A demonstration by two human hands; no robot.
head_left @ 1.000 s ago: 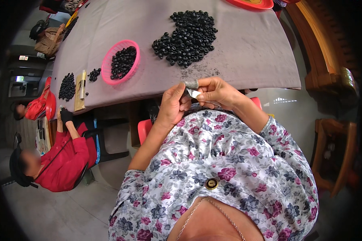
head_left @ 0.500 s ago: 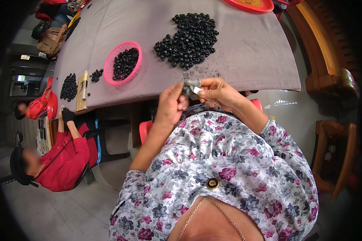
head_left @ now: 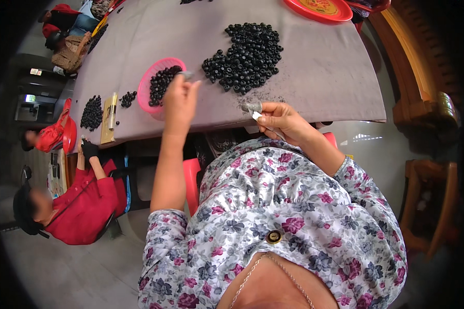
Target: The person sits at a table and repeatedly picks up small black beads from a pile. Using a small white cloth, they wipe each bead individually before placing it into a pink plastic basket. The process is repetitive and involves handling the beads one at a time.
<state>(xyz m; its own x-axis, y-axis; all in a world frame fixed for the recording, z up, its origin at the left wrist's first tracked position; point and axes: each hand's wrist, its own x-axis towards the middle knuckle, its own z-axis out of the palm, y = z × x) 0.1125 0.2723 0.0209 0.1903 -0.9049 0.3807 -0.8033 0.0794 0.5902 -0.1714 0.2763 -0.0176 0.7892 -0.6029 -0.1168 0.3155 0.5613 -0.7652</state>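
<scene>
My left hand (head_left: 180, 100) is raised over the right rim of a pink plastic basket (head_left: 145, 100), which holds many black round beads (head_left: 162, 85). Motion smears its fingers; a grey patch shows at a fingertip, and whether a bead is in them cannot be made out. Just off the table's near edge, my right hand (head_left: 288, 123) pinches a slim white strip (head_left: 256, 116) between thumb and fingers. Grey wrapping (head_left: 252, 107) covers its index fingertip. Beyond that hand lies a large heap of black beads (head_left: 250, 56), with dark crumbs scattered on the cloth before it.
The table has a grey cloth (head_left: 325, 77). Left of the basket are small bead groups and a yellowish flat packet (head_left: 109, 118). A red tray (head_left: 319, 10) sits at the far right. A person in red (head_left: 87, 206) sits to the left; wooden furniture (head_left: 412, 67) stands right.
My left hand has moved away from my right hand, forward and left to the basket. The right hand has stayed nearly in place, still pinching the white strip.
</scene>
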